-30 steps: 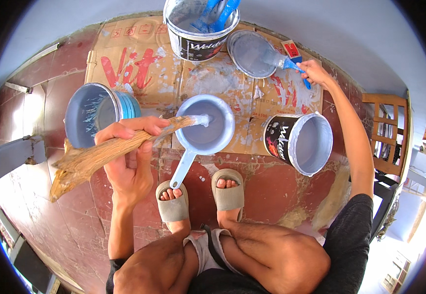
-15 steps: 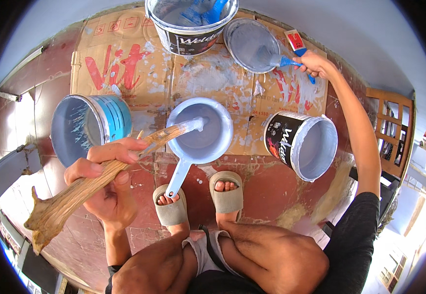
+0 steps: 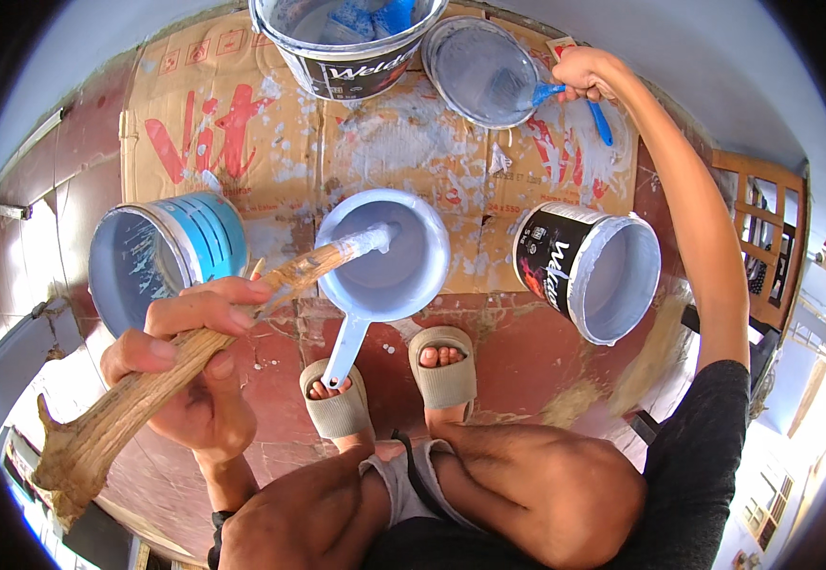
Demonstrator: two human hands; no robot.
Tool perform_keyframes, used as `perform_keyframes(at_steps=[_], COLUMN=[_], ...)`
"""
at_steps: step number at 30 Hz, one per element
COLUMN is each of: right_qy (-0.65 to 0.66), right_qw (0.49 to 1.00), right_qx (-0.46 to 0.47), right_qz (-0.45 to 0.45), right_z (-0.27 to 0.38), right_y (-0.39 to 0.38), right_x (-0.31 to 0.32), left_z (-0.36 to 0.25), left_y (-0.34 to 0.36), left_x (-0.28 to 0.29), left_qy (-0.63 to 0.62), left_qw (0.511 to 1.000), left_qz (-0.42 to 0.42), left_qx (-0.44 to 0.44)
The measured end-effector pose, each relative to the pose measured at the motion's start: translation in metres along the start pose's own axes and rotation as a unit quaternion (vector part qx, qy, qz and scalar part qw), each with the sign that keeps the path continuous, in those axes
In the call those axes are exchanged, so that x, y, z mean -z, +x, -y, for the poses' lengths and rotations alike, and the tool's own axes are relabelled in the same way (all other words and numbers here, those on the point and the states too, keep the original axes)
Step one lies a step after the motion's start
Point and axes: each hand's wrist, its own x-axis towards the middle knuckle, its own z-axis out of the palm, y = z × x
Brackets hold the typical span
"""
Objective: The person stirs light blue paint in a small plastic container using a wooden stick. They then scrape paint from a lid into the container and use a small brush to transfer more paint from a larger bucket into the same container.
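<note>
Toward eight o'clock from the pale-blue dipper (image 3: pixel 440 249) (twelve being straight ahead of the person), the left hand (image 3: pixel 202 410) has its grip wrapped around a rough wooden stick (image 3: pixel 118 423). The stick's paint-coated tip (image 3: pixel 370 239) lies over the dipper's bowl; whether it touches the paint inside, I cannot tell. With the jagged butt jutting well past the hand, a loose hold could let the stick roll, and paint could then drip onto the red floor tiles (image 3: pixel 503 399).

Between six and seven, the dipper's handle (image 3: pixel 346 350) reaches the toes at the left sandal (image 3: pixel 339 415), so a shifting foot could jog it and slop the paint.

At nine stands a blue bucket (image 3: pixel 208 233), at three a black one (image 3: pixel 550 252); a careless elbow could knock either.

Farther off, between one and two, the right hand (image 3: pixel 595 74) grips a brush (image 3: pixel 547 93), its bristles on the paint-smeared lid (image 3: pixel 453 65) at one o'clock. Pressing hard near the rim could tilt the lid and smear the cardboard (image 3: pixel 275 157). Another blue handle (image 3: pixel 601 123), at two, could snag the fingers.

Farthest, at twelve, another bucket (image 3: pixel 356 78) holds blue tools (image 3: pixel 391 19) that a bump could topple.
</note>
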Motion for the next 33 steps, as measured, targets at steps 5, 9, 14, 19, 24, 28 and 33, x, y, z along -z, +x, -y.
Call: perform_keyframes(at_steps=[5, 9, 14, 19, 24, 28, 33], right_qy=[-0.005, 0.017, 0.12, 0.191, 0.039, -0.073, -0.108], right_qw=[1.0, 0.999, 0.991, 0.971, 0.952, 0.899, 0.872], right_qx=[0.01, 0.026, 0.053, 0.105, 0.176, 0.256, 0.306], right_qz=[0.0, -0.029, -0.028, -0.099, -0.246, -0.348, -0.367], right_z=[-0.01, -0.021, -0.051, -0.072, -0.065, -0.049, -0.01], right_y=[0.028, 0.028, 0.018, -0.015, -0.042, -0.045, -0.045], right_x=[0.0, -0.013, -0.015, 0.001, 0.001, -0.01, -0.016], left_z=[-0.003, -0.002, -0.006, -0.006, -0.006, -0.013, -0.011], left_y=[0.002, 0.001, -0.007, -0.006, -0.007, -0.009, -0.01], left_x=[0.0, 0.0, -0.001, -0.002, -0.001, -0.007, -0.005], left_qy=[-0.002, -0.012, 0.004, -0.061, -0.022, -0.044, -0.016], left_qw=[1.0, 0.999, 0.999, 0.998, 0.999, 0.998, 0.999], left_qz=[0.015, 0.043, 0.031, 0.013, 0.015, 0.006, 0.028], left_qx=[0.004, -0.018, -0.024, 0.017, 0.025, 0.046, 0.004])
